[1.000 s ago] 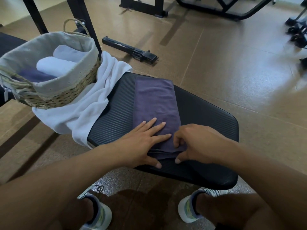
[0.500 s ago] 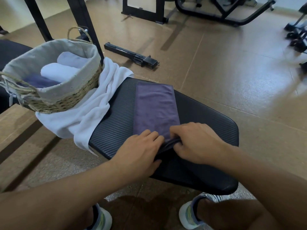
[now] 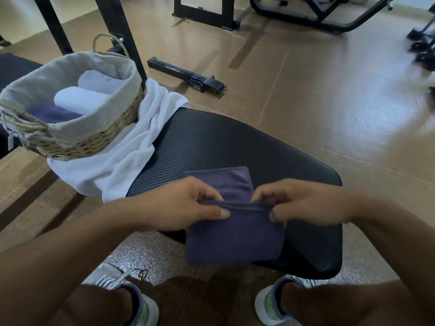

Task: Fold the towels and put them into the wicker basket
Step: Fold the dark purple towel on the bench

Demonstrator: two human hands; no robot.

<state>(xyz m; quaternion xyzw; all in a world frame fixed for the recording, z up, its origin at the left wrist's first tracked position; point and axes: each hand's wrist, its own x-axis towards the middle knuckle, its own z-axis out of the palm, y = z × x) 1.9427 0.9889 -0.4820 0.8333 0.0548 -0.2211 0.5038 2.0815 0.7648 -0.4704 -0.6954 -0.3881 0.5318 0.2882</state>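
Observation:
A folded purple towel (image 3: 235, 234) is lifted off the black padded bench (image 3: 235, 144), held by its top edge. My left hand (image 3: 188, 203) pinches the edge's left end, and my right hand (image 3: 303, 203) pinches its right end. Part of the towel hangs toward me, and part droops behind onto the bench. The wicker basket (image 3: 89, 140) with a cloth liner stands at the bench's left end. It holds two rolled white towels (image 3: 80, 100) and a purple one (image 3: 51, 112). A loose white towel (image 3: 122, 161) lies crumpled beside and under the basket.
A black metal bar (image 3: 188, 75) lies on the brown floor beyond the bench. Black rack posts (image 3: 122, 31) rise behind the basket, and gym machine frames (image 3: 306, 17) stand at the back. My two shoes (image 3: 141, 302) are on the floor below the bench.
The purple towel lay flat and long on the bench; both hands took its near end and lifted it, so it now hangs doubled from its top edge, nearer to me.

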